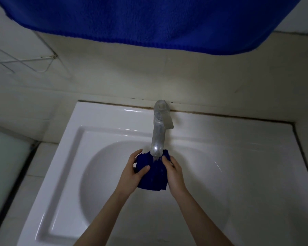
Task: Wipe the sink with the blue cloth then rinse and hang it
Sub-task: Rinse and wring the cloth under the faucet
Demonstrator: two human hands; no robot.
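Blue cloth (152,176), bunched, sat directly under the tap (157,139) spout; left hand (132,174) curled round its left side, right hand (175,173) round its right; sink (229,139) lay beneath the tap; blue towel (149,20) hung above the tap.

1. Both bare forearms reach in from the bottom edge, angled toward each other.
2. Left hand (132,173) grips the left side of the bunched blue cloth (152,178), with the thumb lying across the front and the fingers curled round the far side.
3. Right hand (175,174) grips the right side, fingers curled onto it.
4. The hands are close together but not touching.
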